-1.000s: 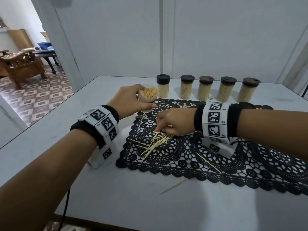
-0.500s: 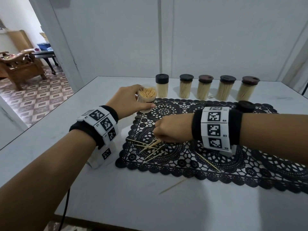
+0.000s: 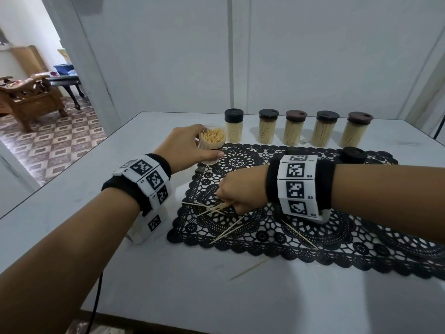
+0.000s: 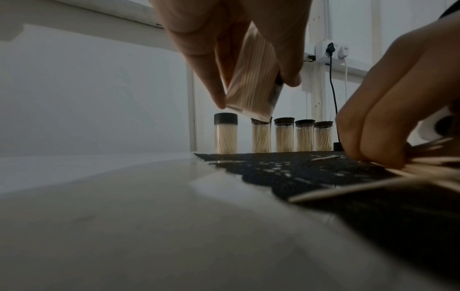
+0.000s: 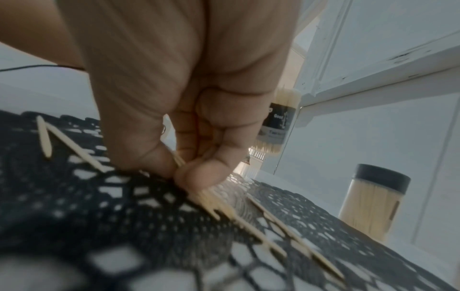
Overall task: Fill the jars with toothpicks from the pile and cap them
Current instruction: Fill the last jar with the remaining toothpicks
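- My left hand point(image 3: 184, 148) wraps the open jar point(image 3: 212, 145), lifted and tilted off the tabletop point(image 3: 216, 297) in the left wrist view, I judge so its mouth faces the hand that loads it.
- My right hand point(image 3: 240, 191) pinches a small bundle of toothpicks point(image 3: 218, 207) between thumb and fingertips point(image 5: 196, 177), low on the black lace mat point(image 3: 313, 237), so the loose sticks come together lying one way.
- A few stray toothpicks point(image 3: 231, 231) lie on the mat; another lies on the bare tabletop.
- Five capped jars point(image 3: 292, 127) stand in a row behind, out of the working space.
- A loose black cap point(image 3: 354, 154) waits beyond my right wrist, presumably for this jar.
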`<state>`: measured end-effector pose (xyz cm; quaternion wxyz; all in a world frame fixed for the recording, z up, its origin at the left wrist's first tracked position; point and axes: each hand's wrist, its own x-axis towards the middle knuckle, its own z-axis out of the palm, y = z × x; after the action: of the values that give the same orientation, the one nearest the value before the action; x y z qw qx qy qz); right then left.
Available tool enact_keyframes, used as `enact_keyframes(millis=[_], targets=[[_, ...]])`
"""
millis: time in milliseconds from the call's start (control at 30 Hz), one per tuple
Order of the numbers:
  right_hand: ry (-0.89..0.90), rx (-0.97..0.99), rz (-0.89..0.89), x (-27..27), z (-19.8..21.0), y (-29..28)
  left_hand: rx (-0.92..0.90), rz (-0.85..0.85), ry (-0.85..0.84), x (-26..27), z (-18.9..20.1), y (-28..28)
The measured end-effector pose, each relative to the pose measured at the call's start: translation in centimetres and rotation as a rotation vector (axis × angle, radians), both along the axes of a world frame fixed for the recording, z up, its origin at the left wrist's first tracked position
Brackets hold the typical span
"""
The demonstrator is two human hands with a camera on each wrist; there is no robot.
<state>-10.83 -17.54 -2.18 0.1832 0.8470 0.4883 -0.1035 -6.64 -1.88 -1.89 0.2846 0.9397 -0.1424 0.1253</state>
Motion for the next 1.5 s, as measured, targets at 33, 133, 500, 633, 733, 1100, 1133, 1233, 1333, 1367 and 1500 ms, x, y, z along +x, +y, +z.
enact_keyframes(millis=[33,133,500,633,733,1100,1133,1233,1333,1367,1500], targets=[[0.000,0.009,-0.001,0.0,0.0,-0.1,-0.001,0.000,0.000,0.0,0.0,0.0],[0.012,0.057,0.007,0.0,-0.1,-0.5,0.005,-0.004,-0.002,0.1,0.0,0.1],[0.176,0.832,-0.325,1.0,2.5,-4.8,-0.033,-0.029,-0.005,0.0,0.0,-0.1],[0.447,1.231,-0.382,1.3,5.8,-4.8,-0.026,-0.041,0.007,-0.2,0.1,-0.1],[0.609,1.482,-0.370,2.1,7.0,-3.6,-0.006,-0.042,0.020,-0.5,0.3,-0.1],[0.180,1.264,-0.462,5.1,4.3,-1.3,-0.028,-0.060,0.066,-0.9,0.4,-0.6],[0.163,1.243,-0.469,5.1,4.1,-1.3,-0.023,-0.062,0.072,-0.9,0.4,-0.6],[0.117,1.184,-0.458,4.8,3.5,-1.2,-0.012,-0.065,0.100,-0.9,0.4,-0.7],[0.106,1.177,-0.426,4.4,3.6,-1.3,0.022,-0.084,0.124,-1.1,0.6,-0.8],[0.105,1.179,-0.416,4.3,3.8,-1.4,0.029,-0.090,0.131,-1.2,0.6,-0.8],[0.018,1.171,-0.331,4.0,4.0,-1.4,0.020,-0.092,0.140,-1.3,0.7,-0.8]])
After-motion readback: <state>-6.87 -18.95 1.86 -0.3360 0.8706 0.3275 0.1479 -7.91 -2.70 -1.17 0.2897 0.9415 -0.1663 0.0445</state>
